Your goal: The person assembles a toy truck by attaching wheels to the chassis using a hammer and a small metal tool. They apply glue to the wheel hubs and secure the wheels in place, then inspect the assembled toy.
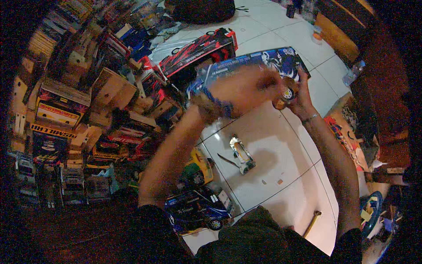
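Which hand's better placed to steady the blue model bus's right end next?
Probably the right hand: it's at that end of the blue model bus, beside the wheel. The left hand is motion-blurred, reaching across its side.

It is dim in here, and the brown wood (394, 145) on the right nearly melts into black. The white floor (257, 193) is the brightest part, with a tiny shine on one tile. Light seems to come from up high, but I can't tell just where. Soft grey shadows lie on the tiles. The left hand (266, 82) is a fuzzy smear; the right hand (302, 93) looks clearer. The cardboard box (110, 90) looks dull. Near the rim, lines bend, and the black corners have tiny specks.
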The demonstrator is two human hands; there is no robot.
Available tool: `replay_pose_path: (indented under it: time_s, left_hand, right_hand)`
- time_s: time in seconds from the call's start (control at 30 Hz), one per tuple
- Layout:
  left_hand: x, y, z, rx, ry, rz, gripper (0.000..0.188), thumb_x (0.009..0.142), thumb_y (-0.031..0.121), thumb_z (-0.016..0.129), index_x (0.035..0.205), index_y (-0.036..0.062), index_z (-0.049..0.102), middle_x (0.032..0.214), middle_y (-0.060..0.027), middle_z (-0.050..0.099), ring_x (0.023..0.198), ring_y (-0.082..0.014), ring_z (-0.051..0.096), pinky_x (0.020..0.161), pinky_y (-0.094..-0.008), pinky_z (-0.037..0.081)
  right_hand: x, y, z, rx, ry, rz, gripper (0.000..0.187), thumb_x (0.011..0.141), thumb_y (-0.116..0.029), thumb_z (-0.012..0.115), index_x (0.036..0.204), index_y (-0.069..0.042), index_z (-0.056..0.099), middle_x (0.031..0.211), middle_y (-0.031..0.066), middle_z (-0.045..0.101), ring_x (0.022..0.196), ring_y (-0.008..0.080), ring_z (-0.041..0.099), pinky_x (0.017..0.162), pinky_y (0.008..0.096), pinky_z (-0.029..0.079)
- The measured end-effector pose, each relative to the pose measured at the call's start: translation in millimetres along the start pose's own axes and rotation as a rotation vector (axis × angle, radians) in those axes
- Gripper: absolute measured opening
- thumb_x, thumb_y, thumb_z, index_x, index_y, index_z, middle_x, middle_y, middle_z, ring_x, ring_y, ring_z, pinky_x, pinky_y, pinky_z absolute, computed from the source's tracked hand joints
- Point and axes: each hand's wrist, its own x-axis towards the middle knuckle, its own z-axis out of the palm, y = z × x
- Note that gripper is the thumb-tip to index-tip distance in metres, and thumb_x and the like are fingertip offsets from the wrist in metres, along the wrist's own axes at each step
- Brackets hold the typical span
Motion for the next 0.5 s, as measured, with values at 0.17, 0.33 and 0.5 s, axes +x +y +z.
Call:
replay_pose_path:
  time_s: [0.17,0.33,0.5]
  left_hand:
    - [-74.5,54.7,100.6,-0.123,-0.724,0.032,0.063,0.087,0.062,0.059,0.105,0.0023,0.062,0.09,-0.0197,0.069,0.086,-0.0376,0.068,0.078,-0.0476,0.053]
    - [-114.8,114.7,115.3,-0.16,-0.45,-0.077,0.059,0.088,0.059,0.058,0.103,0.0023,0.063,0.098,-0.0184,0.068,0.097,-0.0362,0.066,0.081,-0.049,0.052]
    - [-127.0,137.0,109.3,-0.259,-0.294,-0.119,0.058,0.089,0.058,0.059,0.104,0.0025,0.063,0.1,-0.0184,0.067,0.098,-0.0359,0.065,0.082,-0.0489,0.052]
  right_hand:
    - [55.1,12.7,26.3,-0.074,-0.049,-0.035,0.082,0.083,-0.077,0.044,0.118,-0.005,0.061,0.109,0.0124,0.069,0.095,0.0247,0.069,0.087,0.0389,0.054]
    - [89.5,19.7,43.5,-0.114,-0.039,0.022,0.081,0.085,-0.075,0.044,0.119,-0.003,0.061,0.106,0.0138,0.07,0.095,0.0248,0.069,0.085,0.038,0.055]
    - [112.0,30.7,41.1,-0.117,-0.193,0.092,0.089,0.08,-0.081,0.04,0.122,-0.005,0.061,0.113,0.009,0.069,0.101,0.0211,0.066,0.09,0.0363,0.048]
